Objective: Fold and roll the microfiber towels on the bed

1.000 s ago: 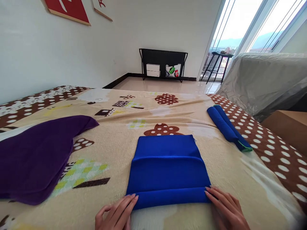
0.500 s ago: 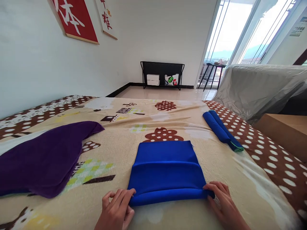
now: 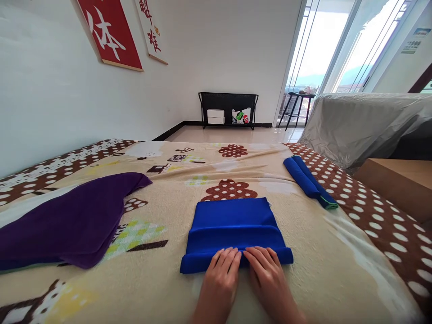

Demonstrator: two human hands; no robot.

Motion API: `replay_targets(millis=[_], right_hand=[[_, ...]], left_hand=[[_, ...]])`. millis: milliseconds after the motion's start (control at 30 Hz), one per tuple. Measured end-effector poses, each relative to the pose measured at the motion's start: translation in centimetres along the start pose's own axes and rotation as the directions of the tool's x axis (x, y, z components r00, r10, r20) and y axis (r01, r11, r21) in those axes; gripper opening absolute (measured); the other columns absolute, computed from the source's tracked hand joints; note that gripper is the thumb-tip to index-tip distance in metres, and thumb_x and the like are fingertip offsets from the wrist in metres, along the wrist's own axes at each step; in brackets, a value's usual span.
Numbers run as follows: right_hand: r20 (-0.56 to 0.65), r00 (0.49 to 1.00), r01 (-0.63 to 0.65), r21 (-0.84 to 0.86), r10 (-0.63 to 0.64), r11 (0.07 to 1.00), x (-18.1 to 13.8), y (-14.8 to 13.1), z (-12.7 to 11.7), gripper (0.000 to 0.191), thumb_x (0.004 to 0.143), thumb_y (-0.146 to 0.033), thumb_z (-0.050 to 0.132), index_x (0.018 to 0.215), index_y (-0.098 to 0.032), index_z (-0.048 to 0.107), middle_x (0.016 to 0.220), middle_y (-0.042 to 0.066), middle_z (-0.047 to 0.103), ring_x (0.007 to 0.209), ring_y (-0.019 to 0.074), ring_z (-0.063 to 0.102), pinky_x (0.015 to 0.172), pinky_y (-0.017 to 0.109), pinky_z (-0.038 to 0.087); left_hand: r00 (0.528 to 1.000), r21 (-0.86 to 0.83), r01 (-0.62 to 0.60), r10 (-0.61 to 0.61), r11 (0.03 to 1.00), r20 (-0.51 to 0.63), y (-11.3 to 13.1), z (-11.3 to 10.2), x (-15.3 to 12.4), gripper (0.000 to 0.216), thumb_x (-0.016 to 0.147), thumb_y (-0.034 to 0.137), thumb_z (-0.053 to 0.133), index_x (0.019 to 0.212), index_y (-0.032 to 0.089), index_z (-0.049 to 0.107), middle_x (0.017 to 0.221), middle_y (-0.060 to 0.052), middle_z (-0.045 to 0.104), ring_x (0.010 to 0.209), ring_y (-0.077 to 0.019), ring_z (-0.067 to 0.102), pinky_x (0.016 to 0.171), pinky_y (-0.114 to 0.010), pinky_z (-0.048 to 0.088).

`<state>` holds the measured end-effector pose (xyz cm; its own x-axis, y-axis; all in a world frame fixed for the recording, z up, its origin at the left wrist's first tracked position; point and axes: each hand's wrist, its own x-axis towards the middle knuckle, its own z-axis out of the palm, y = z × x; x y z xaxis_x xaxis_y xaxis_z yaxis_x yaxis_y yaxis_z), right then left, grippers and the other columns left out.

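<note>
A blue cloth lies spread in front of me, its near edge turned into a thick roll and a raised crease across its middle. My left hand rests on the roll, fingers together and bent over it. Just to its right, my right hand grips the same roll in the same way, with a small gap between the two. Both thumbs are hidden. Off to the right sit rolled blue cloths with a green edge. A purple cloth lies loosely folded at the left.
Everything lies on a patterned blanket with brown dotted borders. Beyond it stand a black rack and a black stool. A plastic-covered piece of furniture and a cardboard box are at the right.
Both hands have moved inward from the cloth's two near corners to the middle of the roll. The rolled edge has shifted slightly away from me and looks thicker.
</note>
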<state>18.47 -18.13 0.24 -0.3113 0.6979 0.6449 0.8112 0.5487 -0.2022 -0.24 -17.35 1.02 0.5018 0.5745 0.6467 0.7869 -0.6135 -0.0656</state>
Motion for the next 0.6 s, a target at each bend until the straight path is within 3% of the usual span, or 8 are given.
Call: replay_targets(millis=[200,300,433,500,600], right_hand=[[0.062,0.994,-0.080,-0.072,0.085,0.994,-2.4,3.8,-1.2,0.037,0.099,-0.021,0.046,0.134,-0.021,0.056,0.128,0.005,0.066,0.116,0.0211,0.061,0.101,0.040,0.046],[0.042,0.994,-0.098,-0.058,0.101,0.993,-1.8,2.3,-0.9,0.037,0.099,-0.017,0.042,0.131,-0.019,0.059,0.126,0.006,0.067,0.117,0.0225,0.060,0.103,0.042,0.046],[0.127,0.991,-0.048,0.052,0.041,0.998,0.5,-1.0,0.0,0.035,0.099,-0.015,0.041,0.125,-0.020,0.063,0.124,0.004,0.067,0.116,0.0188,0.061,0.102,0.037,0.047],[0.173,0.983,-0.069,0.037,0.061,0.997,0.8,-0.6,-0.2,0.034,0.100,-0.019,0.041,0.126,-0.022,0.063,0.126,0.004,0.067,0.116,0.0182,0.061,0.102,0.037,0.047],[0.184,0.971,-0.136,-0.113,0.155,0.984,-0.4,2.7,-1.2,0.037,0.102,-0.029,0.041,0.134,-0.021,0.059,0.134,0.005,0.063,0.124,0.0219,0.058,0.107,0.044,0.042]], left_hand=[[0.995,0.113,0.062,-0.070,0.992,0.070,-5.2,-2.2,-3.7,0.038,0.096,0.022,0.048,0.133,0.015,0.057,0.129,-0.007,0.068,0.118,-0.0199,0.063,0.102,-0.037,0.044],[0.992,0.128,0.118,-0.122,0.985,0.024,-4.4,-2.5,-3.2,0.038,0.095,0.017,0.048,0.131,0.018,0.059,0.129,-0.006,0.068,0.121,-0.0232,0.062,0.106,-0.043,0.040],[0.993,-0.017,0.097,-0.095,0.995,0.066,-1.3,-1.5,-0.9,0.040,0.094,0.011,0.043,0.128,0.018,0.061,0.122,-0.006,0.071,0.112,-0.0187,0.066,0.100,-0.036,0.048],[0.984,-0.041,0.123,-0.116,0.992,0.135,-1.3,-1.2,-0.8,0.037,0.096,0.016,0.043,0.128,0.018,0.062,0.121,-0.005,0.071,0.110,-0.0184,0.067,0.098,-0.037,0.051],[0.958,0.028,0.198,-0.200,0.980,0.207,-3.6,-1.6,-2.3,0.037,0.099,0.027,0.045,0.132,0.020,0.059,0.133,-0.006,0.066,0.120,-0.0217,0.062,0.102,-0.043,0.048]])
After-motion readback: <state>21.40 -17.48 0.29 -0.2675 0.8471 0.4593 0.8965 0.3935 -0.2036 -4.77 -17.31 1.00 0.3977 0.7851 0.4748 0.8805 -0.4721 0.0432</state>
